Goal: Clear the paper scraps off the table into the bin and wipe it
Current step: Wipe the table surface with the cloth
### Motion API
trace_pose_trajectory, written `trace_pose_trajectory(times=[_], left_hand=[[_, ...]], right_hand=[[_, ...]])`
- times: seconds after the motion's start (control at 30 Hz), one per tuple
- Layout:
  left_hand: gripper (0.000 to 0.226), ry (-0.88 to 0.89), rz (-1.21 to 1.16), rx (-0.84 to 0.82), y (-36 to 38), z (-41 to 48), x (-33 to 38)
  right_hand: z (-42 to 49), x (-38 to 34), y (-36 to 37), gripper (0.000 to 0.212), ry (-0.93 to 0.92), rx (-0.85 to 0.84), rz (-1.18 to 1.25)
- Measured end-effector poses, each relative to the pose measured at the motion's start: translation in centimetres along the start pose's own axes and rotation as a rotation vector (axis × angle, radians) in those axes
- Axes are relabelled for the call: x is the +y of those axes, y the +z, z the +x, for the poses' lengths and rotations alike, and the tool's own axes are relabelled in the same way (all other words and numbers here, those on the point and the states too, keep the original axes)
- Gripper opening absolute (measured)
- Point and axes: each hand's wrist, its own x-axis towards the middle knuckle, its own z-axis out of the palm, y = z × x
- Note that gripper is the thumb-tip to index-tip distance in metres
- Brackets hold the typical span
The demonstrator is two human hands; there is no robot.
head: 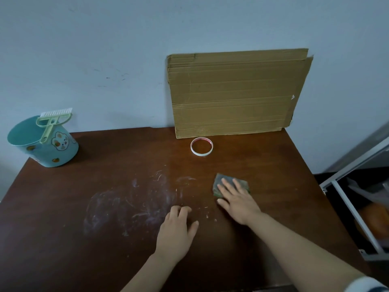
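**Wiping under way, crumbs of paper left to catch**

At the far left corner the teal bin (45,144) is standing on the table (52,249), tilted a little, with a green brush (52,123) lying across its rim. Whitish smears (130,207) are showing on the dark wood well apart from it.

The left hand (176,230) is resting on the table with its fingers loosely curled and nothing visible in it. Just to its right a few tiny paper scraps (207,216) are lying loose.

Further back a tape ring (201,146) is sitting in front of a cardboard sheet (235,93) that is leaning on the wall.

The right hand (237,199) is pressing flat, fingers straight, on a folded cloth (231,184).

The risk, as I judge it: the bin is sitting far from the scraps, so a sweep of the cloth could be pushing them off the near edge onto the floor or smearing them into the residue. A wide stroke could also be knocking the ring or nudging the cardboard off the wall.
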Motion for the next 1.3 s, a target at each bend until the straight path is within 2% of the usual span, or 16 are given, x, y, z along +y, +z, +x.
trace_pose_trajectory(times=[0.07,0.13,0.27,0.4,0.47,0.53,0.6,0.67,0.73,0.8,0.83,0.9,0.97,1.07,1.17,1.3], left_hand=[[0.039,0.003,0.000,-0.004,-0.1,-0.6,-0.3],[0.038,-0.002,0.012,-0.011,-0.1,-1.1,-0.6],[0.039,0.002,0.028,-0.011,0.3,-1.7,-1.1],[0.038,0.043,0.040,-0.025,0.8,-1.6,-0.3],[0.041,0.072,0.052,-0.034,1.0,-1.4,0.4],[0.044,0.079,0.054,-0.041,0.8,-1.2,0.8],[0.045,0.070,0.043,-0.054,0.7,-1.0,1.0],[0.045,0.054,0.044,-0.061,1.0,-0.9,1.4],[0.045,0.033,0.034,-0.065,1.0,-1.2,1.5],[0.043,0.046,0.061,-0.069,2.0,-0.3,3.4],[0.042,0.058,0.061,-0.060,2.1,-0.1,3.8],[0.042,0.092,0.066,-0.080,2.6,0.5,4.9],[0.042,0.103,0.061,-0.097,3.1,1.2,5.9],[0.043,0.102,0.058,-0.125,3.5,1.9,7.4],[0.043,0.106,0.052,-0.139,4.2,2.3,8.7],[0.043,0.096,0.054,-0.146,5.0,2.6,10.2]], right_hand=[[-0.4,-0.1,0.5,0.063,0.113,0.023,0.030],[-1.7,-1.9,1.7,0.068,0.103,0.024,0.064],[-5.1,-7.3,4.4,0.091,-0.216,0.184,-0.021],[-5.7,-7.1,4.5,0.099,-0.378,-0.030,0.039],[-4.7,-4.5,3.9,0.104,-0.305,-0.008,0.005],[-3.8,-1.0,2.8,0.103,-0.133,0.036,0.036],[-3.2,1.9,2.1,0.074,0.063,0.039,0.050],[-3.1,3.0,1.7,0.065,0.178,0.027,0.061],[-3.7,0.5,2.1,0.077,0.144,0.037,0.037],[-4.9,-1.1,3.2,0.099,-0.014,0.052,0.034],[-5.7,-2.0,3.6,0.097,-0.101,0.036,-0.024],[-6.6,-2.0,4.7,0.077,-0.186,0.087,-0.060],[-6.3,0.5,4.4,0.070,-0.219,-0.003,-0.095],[-4.7,5.5,2.2,0.073,-0.074,0.080,-0.058],[-3.4,11.5,0.5,0.062,0.144,0.024,0.075],[-3.7,11.6,0.5,0.062,0.234,0.127,0.057]])
